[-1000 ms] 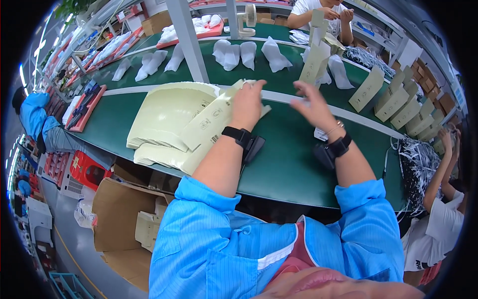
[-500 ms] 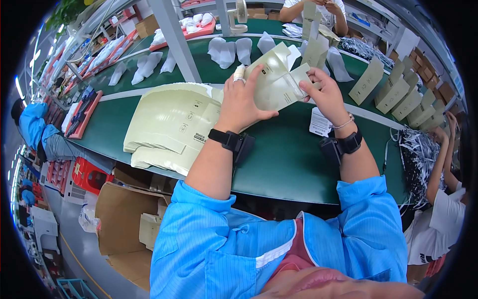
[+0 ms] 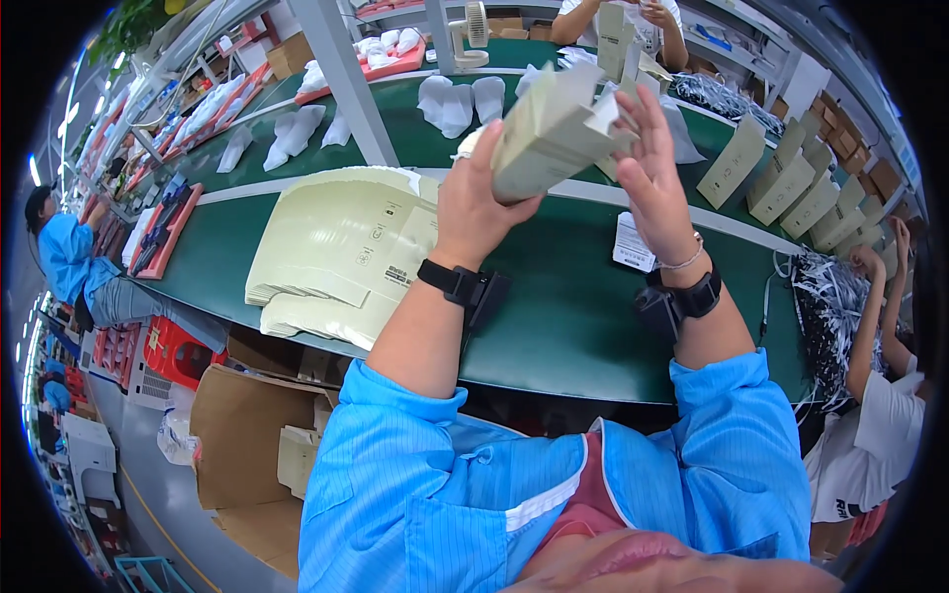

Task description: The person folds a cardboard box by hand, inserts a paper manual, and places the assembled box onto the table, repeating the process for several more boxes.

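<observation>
A pale yellow-green folding carton (image 3: 554,138) is raised above the green table, squared out into a box with loose flaps at its right end. My left hand (image 3: 476,208) is closed round its left side, thumb underneath; a finger has a pale wrapping. Beside the flap end, my right hand (image 3: 657,188) is open with its fingers stretched upward. Whether its fingertips touch the flaps, blur makes hard to tell. Left of my left hand lies a stack of flat cartons (image 3: 326,237). A white printed card (image 3: 633,242) lies below my right hand.
Folded cartons (image 3: 781,188) stand in a row at the right, near shredded silvery filler (image 3: 830,306) and a co-worker's hands (image 3: 870,262). White wrapped pieces (image 3: 445,104) lie beyond a metal post (image 3: 346,79). A large cardboard box (image 3: 242,425) stands below the table's left edge.
The flattish carton has been opened out into a box shape and tilted upward. My right hand has let go of its flap and spread its fingers.
</observation>
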`<state>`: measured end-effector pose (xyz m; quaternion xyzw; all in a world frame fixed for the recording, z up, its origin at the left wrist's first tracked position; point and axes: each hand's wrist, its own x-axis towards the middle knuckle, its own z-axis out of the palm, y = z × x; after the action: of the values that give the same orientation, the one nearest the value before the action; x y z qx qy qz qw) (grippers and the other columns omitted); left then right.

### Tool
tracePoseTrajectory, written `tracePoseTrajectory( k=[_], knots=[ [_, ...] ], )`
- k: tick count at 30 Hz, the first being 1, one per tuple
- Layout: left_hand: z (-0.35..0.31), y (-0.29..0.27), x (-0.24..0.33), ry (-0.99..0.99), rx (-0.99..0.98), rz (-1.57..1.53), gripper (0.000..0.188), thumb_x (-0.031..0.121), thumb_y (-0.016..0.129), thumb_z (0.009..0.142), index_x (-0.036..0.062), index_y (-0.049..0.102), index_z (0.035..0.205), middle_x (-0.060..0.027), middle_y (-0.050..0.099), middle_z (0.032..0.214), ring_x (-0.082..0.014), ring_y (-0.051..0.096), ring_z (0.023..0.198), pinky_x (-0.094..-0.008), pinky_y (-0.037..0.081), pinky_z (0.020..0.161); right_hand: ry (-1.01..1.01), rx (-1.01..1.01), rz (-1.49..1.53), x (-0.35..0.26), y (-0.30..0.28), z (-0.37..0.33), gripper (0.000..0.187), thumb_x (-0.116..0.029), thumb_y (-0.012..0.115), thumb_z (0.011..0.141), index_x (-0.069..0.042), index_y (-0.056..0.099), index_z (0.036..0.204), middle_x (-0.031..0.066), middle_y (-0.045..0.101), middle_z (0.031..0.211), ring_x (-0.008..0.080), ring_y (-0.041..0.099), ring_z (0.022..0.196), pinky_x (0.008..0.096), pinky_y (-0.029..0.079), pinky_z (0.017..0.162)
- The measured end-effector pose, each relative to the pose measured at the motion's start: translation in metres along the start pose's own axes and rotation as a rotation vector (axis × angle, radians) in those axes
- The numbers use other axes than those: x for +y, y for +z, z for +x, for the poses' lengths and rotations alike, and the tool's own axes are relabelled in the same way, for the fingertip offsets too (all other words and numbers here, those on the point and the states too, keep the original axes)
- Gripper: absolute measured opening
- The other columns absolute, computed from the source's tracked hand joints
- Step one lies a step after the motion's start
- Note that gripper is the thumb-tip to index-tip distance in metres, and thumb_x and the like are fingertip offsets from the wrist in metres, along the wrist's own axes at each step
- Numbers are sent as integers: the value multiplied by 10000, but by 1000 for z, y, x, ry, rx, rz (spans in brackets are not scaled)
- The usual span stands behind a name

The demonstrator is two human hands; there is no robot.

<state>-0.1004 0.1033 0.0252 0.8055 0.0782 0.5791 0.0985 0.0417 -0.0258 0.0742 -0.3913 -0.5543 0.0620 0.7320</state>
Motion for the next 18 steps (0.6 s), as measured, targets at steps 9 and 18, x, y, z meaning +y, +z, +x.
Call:
tracePoseTrajectory(
  k=[9, 18],
  knots=[
    [-11, 6, 7, 216, -8, -34, 858, 108, 844, 530, 306, 444, 1263, -198, 560, 1130, -362, 611, 824, -389, 519, 658, 223, -193, 214, 2, 14, -23, 630, -222, 584, 903, -72, 263, 1424, 113, 446, 1307, 208, 465, 1175, 356, 349, 1022],
    [-10, 2, 15, 168, -79, -125, 801, 82, 839, 519, 278, 476, 1206, -203, 540, 1161, -368, 616, 870, -384, 529, 687, 330, -255, 471, -7, 11, -15, 527, -127, 603, 876, -74, 410, 1363, 102, 511, 1253, 192, 492, 1148, 322, 396, 973]
  ],
)
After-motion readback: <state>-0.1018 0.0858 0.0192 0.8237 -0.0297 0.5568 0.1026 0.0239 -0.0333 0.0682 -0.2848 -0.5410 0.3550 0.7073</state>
